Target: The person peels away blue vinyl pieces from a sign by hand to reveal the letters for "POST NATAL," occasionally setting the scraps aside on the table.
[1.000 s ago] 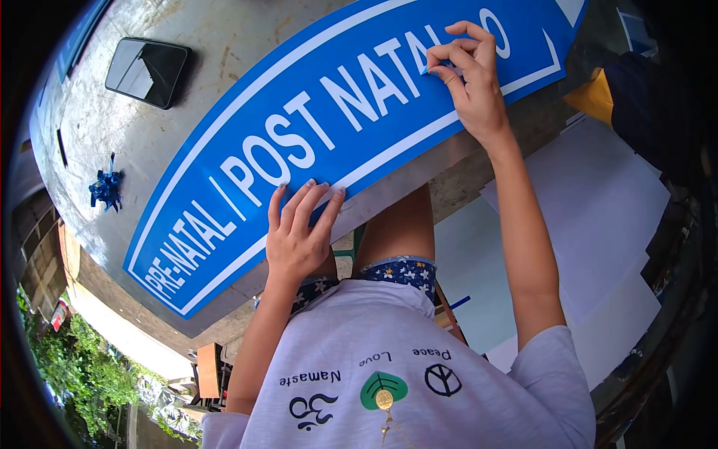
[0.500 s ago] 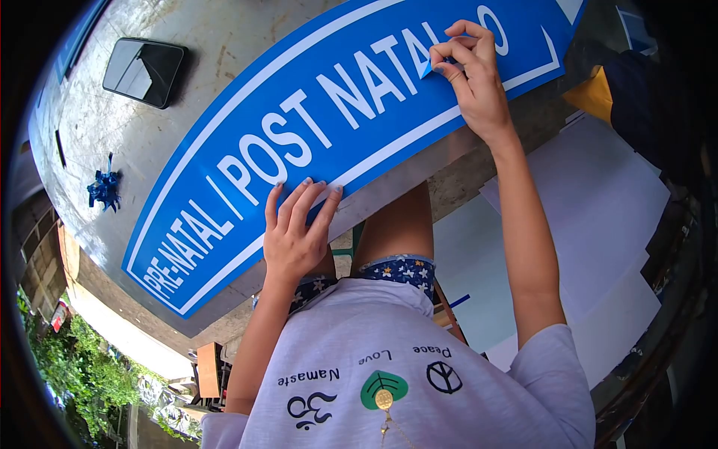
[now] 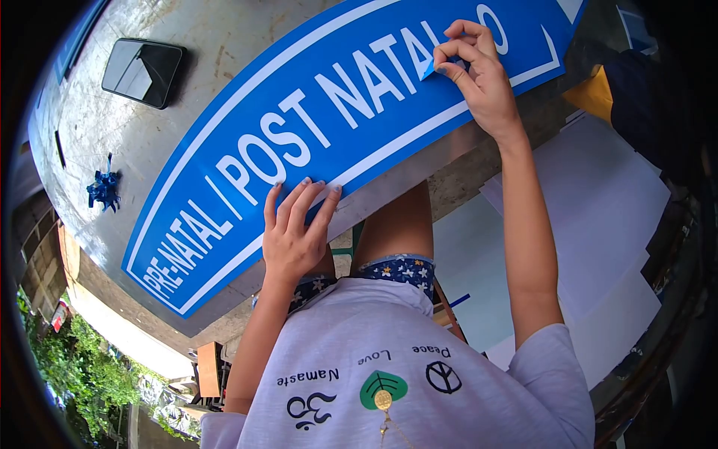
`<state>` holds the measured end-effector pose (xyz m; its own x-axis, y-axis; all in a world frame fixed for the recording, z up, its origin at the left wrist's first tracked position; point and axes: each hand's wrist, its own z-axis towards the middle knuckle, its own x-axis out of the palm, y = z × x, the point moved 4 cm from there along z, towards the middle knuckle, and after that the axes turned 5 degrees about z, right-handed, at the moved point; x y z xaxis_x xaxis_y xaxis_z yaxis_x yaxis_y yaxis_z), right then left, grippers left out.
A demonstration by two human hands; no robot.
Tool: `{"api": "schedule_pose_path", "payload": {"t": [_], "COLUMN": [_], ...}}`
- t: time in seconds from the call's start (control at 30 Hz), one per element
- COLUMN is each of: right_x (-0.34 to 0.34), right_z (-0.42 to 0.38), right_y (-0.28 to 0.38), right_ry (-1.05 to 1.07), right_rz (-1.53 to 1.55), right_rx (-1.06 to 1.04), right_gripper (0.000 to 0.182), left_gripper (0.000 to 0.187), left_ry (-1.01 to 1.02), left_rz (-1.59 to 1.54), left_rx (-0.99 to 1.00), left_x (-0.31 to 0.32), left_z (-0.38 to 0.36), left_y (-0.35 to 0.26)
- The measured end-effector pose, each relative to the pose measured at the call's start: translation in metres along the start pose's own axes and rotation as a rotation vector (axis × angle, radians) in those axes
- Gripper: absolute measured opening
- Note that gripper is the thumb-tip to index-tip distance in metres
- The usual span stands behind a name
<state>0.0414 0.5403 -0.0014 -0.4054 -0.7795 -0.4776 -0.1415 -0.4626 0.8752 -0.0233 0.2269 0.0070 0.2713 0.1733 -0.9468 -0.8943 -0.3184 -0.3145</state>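
Note:
A long blue sign (image 3: 247, 123) with white lettering, readable as "PRE-NATAL / POST NATAL" and a partly covered end, lies across a metal table (image 3: 217, 49). My left hand (image 3: 295, 232) rests on its lower edge, below "POST", fingers spread and fingertips on the blue surface. Over the last letters, my right hand (image 3: 479, 82) has thumb and index finger pinched together. A small piece of blue film (image 3: 428, 72) sticks out from that pinch beside the letter A. My right fingers hide part of the lettering there.
A dark phone (image 3: 143, 72) lies on the table at upper left. Nearer the left edge is a tangle of blue film strips (image 3: 103, 188). White sheets (image 3: 583, 202) are stacked on the right, below a dark and yellow item (image 3: 592, 97).
My right hand has shifted slightly to the right, still pinching the blue film. My left hand stays in place on the sign.

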Motion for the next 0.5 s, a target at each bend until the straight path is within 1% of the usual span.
{"api": "schedule_pose_path", "payload": {"t": [0.1, 0.17, 0.2, 0.27, 0.3, 0.33, 0.4, 0.43, 0.47, 0.5], "right_x": [0.0, 0.001, 0.001, 0.003, 0.004, 0.006, 0.007, 0.009, 0.008, 0.005], "right_z": [0.002, 0.004, 0.004, 0.012, 0.013, 0.014, 0.015, 0.018, 0.016, 0.014], "right_y": [0.003, 0.005, 0.005, 0.015, 0.021, 0.022, 0.021, 0.018, 0.016, 0.014], "right_ry": [-0.003, -0.021, -0.026, 0.02, 0.011, 0.012, 0.022, 0.024, 0.008, -0.04], "right_rz": [-0.027, 0.006, 0.003, 0.021, 0.062, 0.152, 0.252, 0.273, 0.272, 0.291], "right_rx": [0.03, -0.027, -0.023, 0.061, 0.162, 0.174, 0.173, 0.107, 0.11, 0.08], "right_gripper": [0.005, 0.011, 0.011, 0.014, 0.02, 0.022, 0.024, 0.027, 0.027, 0.028], "left_gripper": [0.05, 0.051, 0.051, 0.051, 0.05, 0.05, 0.047, 0.047, 0.047, 0.042], "left_ry": [-0.004, -0.011, -0.012, -0.01, -0.016, -0.022, -0.017, -0.002, 0.013, 0.032], "left_rz": [-0.001, -0.004, -0.003, -0.006, 0.002, 0.009, -0.004, -0.061, -0.116, -0.175], "left_rx": [0.004, 0.013, 0.01, 0.018, 0.016, 0.016, 0.034, 0.01, -0.014, -0.037], "left_x": [0.0, 0.0, 0.0, 0.0, -0.001, 0.0, 0.0, -0.001, -0.003, -0.007], "left_z": [0.0, 0.0, 0.0, 0.0, 0.0, 0.0, -0.001, 0.0, 0.002, 0.004], "left_y": [0.0, 0.0, 0.0, 0.0, 0.0, 0.0, 0.0, 0.002, 0.002, 0.003]}}
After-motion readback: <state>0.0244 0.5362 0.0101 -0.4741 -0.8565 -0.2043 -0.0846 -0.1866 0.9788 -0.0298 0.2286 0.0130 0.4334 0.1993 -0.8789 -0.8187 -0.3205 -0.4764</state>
